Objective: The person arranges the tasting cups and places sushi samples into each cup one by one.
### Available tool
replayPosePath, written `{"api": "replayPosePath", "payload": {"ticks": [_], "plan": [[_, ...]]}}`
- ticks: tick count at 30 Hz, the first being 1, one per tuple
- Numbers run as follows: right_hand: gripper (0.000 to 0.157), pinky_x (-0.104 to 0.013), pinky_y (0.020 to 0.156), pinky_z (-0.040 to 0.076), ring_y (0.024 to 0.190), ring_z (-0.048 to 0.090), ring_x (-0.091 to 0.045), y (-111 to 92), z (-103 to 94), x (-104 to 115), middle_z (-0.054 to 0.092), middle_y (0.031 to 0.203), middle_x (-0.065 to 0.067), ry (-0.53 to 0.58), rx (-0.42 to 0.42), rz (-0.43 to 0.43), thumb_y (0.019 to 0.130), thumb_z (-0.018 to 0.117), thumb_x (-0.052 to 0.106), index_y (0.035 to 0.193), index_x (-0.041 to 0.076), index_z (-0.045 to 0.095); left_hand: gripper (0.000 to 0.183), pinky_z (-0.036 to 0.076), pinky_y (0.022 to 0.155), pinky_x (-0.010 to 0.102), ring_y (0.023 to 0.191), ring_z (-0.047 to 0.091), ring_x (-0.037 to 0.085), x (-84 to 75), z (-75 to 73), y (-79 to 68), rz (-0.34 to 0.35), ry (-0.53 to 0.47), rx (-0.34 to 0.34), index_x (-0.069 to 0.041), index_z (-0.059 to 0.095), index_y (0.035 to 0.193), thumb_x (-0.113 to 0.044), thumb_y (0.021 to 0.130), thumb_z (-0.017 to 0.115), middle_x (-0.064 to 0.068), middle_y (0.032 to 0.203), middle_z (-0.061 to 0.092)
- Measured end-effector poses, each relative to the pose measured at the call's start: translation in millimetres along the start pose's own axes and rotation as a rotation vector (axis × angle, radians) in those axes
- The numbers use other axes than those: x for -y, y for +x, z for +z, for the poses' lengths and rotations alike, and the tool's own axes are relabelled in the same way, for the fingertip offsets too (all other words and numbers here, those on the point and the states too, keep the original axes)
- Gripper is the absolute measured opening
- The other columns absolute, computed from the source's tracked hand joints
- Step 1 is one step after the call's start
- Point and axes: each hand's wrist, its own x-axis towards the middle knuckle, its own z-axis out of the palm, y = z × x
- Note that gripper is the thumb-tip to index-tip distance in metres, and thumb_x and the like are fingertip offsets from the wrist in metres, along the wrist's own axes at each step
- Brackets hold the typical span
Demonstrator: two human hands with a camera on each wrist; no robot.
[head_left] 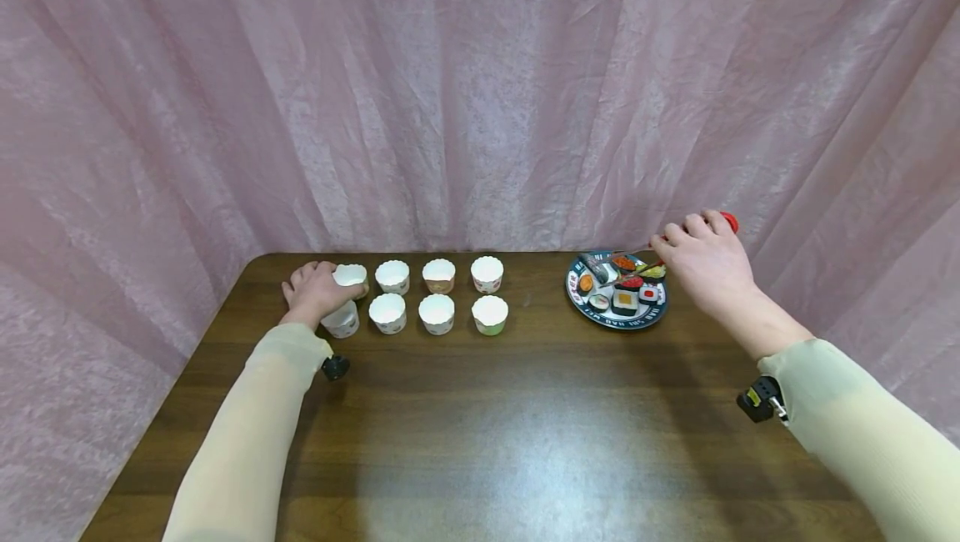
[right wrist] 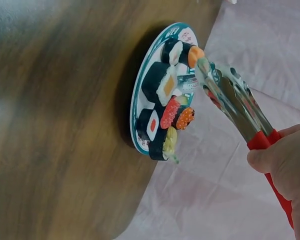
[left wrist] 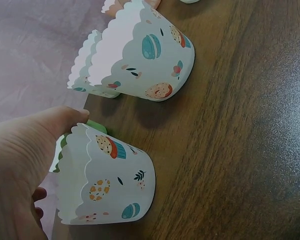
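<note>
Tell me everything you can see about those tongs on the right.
The tongs have two shiny, metal-looking arms with scalloped tips, and bright red grips. The right hand holds them by the grips. They slant down toward the plate, arms spread apart, and in the head view their tips overlap the sushi. Whether they touch any piece, I can't tell.

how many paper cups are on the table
8: four paper cups in the back row, four in the front row. The left hand partly covers the leftmost two; none seems fully hidden.
</note>
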Motion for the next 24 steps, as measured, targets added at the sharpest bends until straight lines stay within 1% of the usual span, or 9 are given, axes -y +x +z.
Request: {"api": "replayPosePath", "payload": {"ticks": [3,5,6,9,11,13,15,20,24], "plan": [[0.033,-0.059,0.118,0.021,0.102,0.053,-0.04,6.1,2.7,-1.3,0.063,0.101,-0.009,-0.02,0.023,-0.023,0.087,0.061,-0.01,0.111,0.01,0.072,0.087,-0.002,0.112,0.075,0.141,0.015,0.059,-0.2,-0.4,0.4,-0.003,-0.001,0.004,0.006,0.043,0.144,-0.054,0.088,0.07,0.038,0.148,0.029],[0.035,-0.059,0.122,0.012,0.104,0.053,-0.04,10.4,3.9,-1.3,0.065,0.103,-0.009,-0.032,0.029,-0.037,0.087,0.062,-0.012,0.112,0.01,0.072,0.087,-0.002,0.112,0.075,0.141,0.015,0.059,-0.6,-0.8,0.3,-0.004,-0.005,0.006,0.006,0.043,0.144,-0.054,0.088,0.07,0.038,0.149,0.028],[0.034,-0.059,0.122,0.012,0.105,0.053,-0.039,12.4,4.6,-1.0,0.065,0.103,-0.01,-0.037,0.027,-0.046,0.087,0.062,-0.012,0.112,0.009,0.072,0.087,-0.003,0.112,0.075,0.141,0.014,0.059,-0.8,-1.0,0.3,-0.005,-0.007,0.007,0.006,0.042,0.144,-0.054,0.088,0.07,0.038,0.149,0.028],[0.028,-0.058,0.12,0.019,0.104,0.052,-0.039,17.6,6.7,0.5,0.064,0.097,-0.01,-0.051,0.003,-0.069,0.089,0.057,-0.01,0.105,0.008,0.07,0.087,-0.003,0.112,0.075,0.141,0.014,0.06,-1.4,-1.5,0.2,-0.004,-0.014,0.01,0.007,0.042,0.144,-0.053,0.089,0.07,0.039,0.15,0.027],[0.024,-0.058,0.114,0.026,0.102,0.051,-0.039,20.4,8.4,1.1,0.064,0.093,-0.01,-0.062,-0.016,-0.082,0.091,0.052,-0.007,0.099,0.007,0.068,0.086,-0.003,0.112,0.075,0.141,0.014,0.059,-1.7,-1.1,0.2,-0.004,-0.013,0.011,0.007,0.042,0.144,-0.053,0.089,0.07,0.038,0.15,0.027],[0.021,-0.058,0.11,0.03,0.1,0.051,-0.038,23.3,9.8,1.6,0.064,0.091,-0.01,-0.07,-0.02,-0.085,0.09,0.051,-0.006,0.095,0.007,0.067,0.086,-0.003,0.112,0.075,0.141,0.014,0.059,-1.5,-0.7,0.4,-0.003,-0.011,0.011,0.007,0.042,0.145,-0.053,0.089,0.07,0.038,0.15,0.027],[0.02,-0.058,0.109,0.03,0.099,0.051,-0.038,26.6,11.3,1.6,0.065,0.091,-0.01,-0.081,-0.007,-0.082,0.09,0.052,-0.006,0.094,0.007,0.066,0.086,-0.003,0.112,0.075,0.142,0.014,0.059,-0.9,-0.2,0.6,-0.004,-0.007,0.01,0.006,0.043,0.145,-0.053,0.089,0.07,0.038,0.15,0.027],[0.015,-0.058,0.112,0.027,0.106,0.052,-0.037,35.1,15.4,2.4,0.066,0.099,-0.01,-0.105,0.059,-0.084,0.089,0.062,-0.002,0.097,0.009,0.068,0.085,-0.003,0.112,0.076,0.142,0.013,0.059,0.1,0.7,1.2,-0.004,-0.005,0.008,0.006,0.043,0.144,-0.053,0.089,0.07,0.038,0.149,0.027],[0.015,-0.058,0.115,0.025,0.108,0.052,-0.037,39.8,19.5,4.1,0.066,0.1,-0.011,-0.13,0.072,-0.111,0.09,0.062,-0.002,0.098,0.008,0.07,0.085,-0.003,0.112,0.076,0.142,0.013,0.059,-1.0,1.2,1.3,0.001,-0.007,0.014,0.006,0.043,0.144,-0.053,0.09,0.07,0.038,0.15,0.027]]}}
